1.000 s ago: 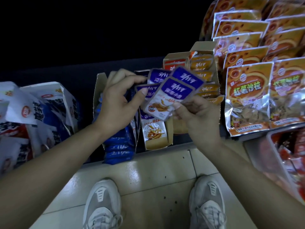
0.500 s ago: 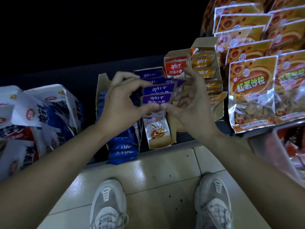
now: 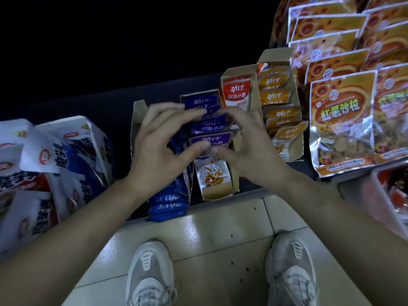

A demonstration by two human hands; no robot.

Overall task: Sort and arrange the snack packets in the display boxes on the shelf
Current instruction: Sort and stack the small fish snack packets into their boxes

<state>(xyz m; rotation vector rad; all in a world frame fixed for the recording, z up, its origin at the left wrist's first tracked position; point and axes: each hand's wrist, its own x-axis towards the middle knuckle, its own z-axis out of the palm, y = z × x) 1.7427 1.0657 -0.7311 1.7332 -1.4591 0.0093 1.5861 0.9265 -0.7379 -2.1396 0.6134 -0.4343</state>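
— Where are the purple packets (image 3: pixel 212 138)?
— Standing in their display box (image 3: pixel 217 192) on the dark shelf (image 3: pixel 119 100). The left hand (image 3: pixel 159 138) and right hand (image 3: pixel 249 142) curl their fingers round the row, thumbs meeting in front.
— And the room?
— Dim, black behind; pale tiled floor (image 3: pixel 220 226) below.

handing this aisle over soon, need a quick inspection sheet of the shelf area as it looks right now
surface: dark shelf, packed with display boxes.
job's things: purple packets stand in a row in the cardboard box; red packet and orange packets in boxes beside it.
clutter: blue packets piled at the shelf's front edge.
grippers: left hand and right hand both pinch the purple packets, fingers curled.
cables: nothing seen.
surroundings: white bags left, large orange bags right, tiled floor, grey shoes.
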